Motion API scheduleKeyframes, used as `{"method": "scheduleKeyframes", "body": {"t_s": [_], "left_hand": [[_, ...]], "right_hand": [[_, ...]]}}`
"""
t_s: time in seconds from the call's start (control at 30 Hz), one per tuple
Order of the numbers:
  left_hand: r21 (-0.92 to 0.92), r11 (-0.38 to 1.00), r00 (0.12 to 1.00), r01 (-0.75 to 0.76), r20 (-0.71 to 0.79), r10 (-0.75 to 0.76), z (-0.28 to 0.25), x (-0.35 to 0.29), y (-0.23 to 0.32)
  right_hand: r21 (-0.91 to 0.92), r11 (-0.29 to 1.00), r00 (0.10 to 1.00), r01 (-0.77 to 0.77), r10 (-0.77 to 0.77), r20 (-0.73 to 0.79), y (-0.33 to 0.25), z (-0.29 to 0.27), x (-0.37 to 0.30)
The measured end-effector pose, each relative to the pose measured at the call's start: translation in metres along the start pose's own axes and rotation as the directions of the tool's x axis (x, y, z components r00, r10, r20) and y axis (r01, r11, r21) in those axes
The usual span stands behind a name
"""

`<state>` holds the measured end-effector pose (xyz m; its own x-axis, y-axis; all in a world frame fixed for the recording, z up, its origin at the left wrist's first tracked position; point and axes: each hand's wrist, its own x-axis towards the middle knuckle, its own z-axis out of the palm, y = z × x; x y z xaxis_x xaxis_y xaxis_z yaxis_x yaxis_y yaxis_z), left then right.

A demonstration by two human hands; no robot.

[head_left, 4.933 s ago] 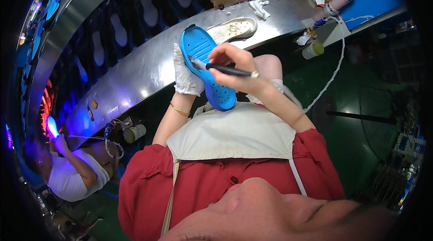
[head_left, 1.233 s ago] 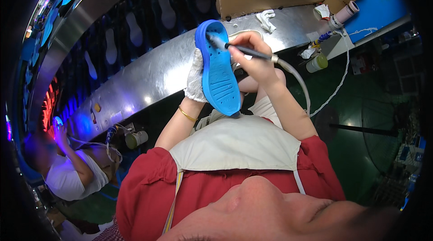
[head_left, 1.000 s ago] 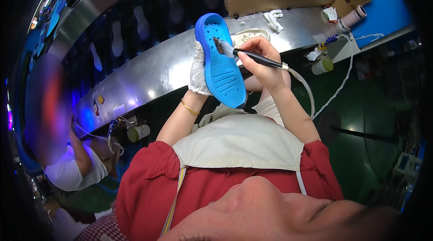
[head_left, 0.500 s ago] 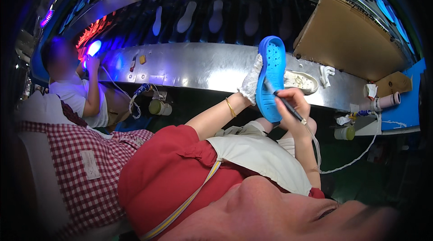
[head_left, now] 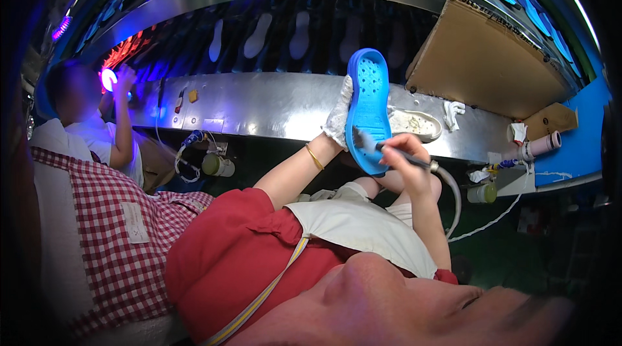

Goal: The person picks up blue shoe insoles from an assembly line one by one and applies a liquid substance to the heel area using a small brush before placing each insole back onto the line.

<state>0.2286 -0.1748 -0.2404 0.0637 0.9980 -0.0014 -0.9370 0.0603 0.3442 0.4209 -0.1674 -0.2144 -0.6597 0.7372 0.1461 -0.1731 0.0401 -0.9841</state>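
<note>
Blue sole (head_left: pixel 370 103) at centre frame, its length running nearly top to bottom.
Gloved left hand (head_left: pixel 339 111) holds its left edge; right hand (head_left: pixel 407 153), pinching a brush (head_left: pixel 370 143), is nearer the lower end.

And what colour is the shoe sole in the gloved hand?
The shoe sole is bright blue, clearest in the head view.
</note>
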Motion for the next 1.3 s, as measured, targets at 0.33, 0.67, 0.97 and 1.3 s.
{"method": "scheduleKeyframes", "body": {"t_s": [0.33,0.67,0.97,1.3], "left_hand": [[-0.148,0.988,0.966,0.043,0.26,-0.003,-0.033,0.0,-0.024],[0.029,0.994,0.99,-0.108,0.089,0.105,0.004,0.001,-0.025],[0.011,0.987,0.967,-0.161,0.202,0.156,0.035,0.016,-0.012],[0.002,1.0,0.988,-0.021,0.15,0.02,0.03,0.028,0.002]], "right_hand": [[0.054,0.998,1.0,0.015,-0.015,0.004,-0.007,0.007,-0.004],[-0.011,0.976,0.968,0.219,-0.219,-0.124,0.005,0.012,-0.008],[-0.102,0.935,0.934,0.34,-0.349,-0.081,0.01,-0.005,0.004],[-0.059,0.985,0.986,0.16,-0.157,0.051,0.004,-0.022,0.013]]}}
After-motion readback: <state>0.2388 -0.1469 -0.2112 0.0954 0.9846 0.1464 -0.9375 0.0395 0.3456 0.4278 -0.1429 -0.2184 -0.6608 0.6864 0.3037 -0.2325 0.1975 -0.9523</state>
